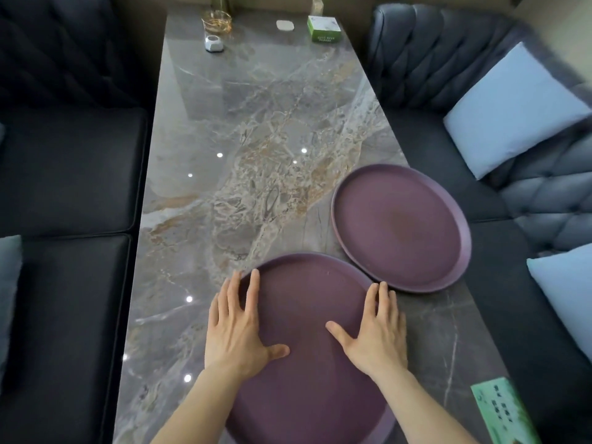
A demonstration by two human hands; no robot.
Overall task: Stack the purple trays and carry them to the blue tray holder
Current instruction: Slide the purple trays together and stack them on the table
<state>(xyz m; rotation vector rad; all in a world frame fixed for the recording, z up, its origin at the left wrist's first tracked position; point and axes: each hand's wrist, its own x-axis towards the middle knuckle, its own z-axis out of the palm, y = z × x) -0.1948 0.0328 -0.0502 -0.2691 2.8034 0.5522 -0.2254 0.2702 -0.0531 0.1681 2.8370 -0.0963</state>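
Note:
Two round purple trays lie on a marble table [243, 155]. The near tray [307, 302] sits close to me at the front. My left hand [238, 328] rests over its left rim with fingers spread and the thumb on the tray's face. Over its right rim lies my right hand [374, 331], fingers along the edge and the thumb pointing inward. Both hands look flat on the tray, not closed around it. The far tray [400, 225] lies flat further right, near the table's right edge, almost touching the near one. No blue tray holder is in view.
Dark padded benches run along both sides, with pale blue cushions [512, 113] on the right bench. At the table's far end stand a glass ashtray [216, 22], a small white object [214, 43] and a green box [323, 28]. A green packet [503, 411] lies at the near right corner.

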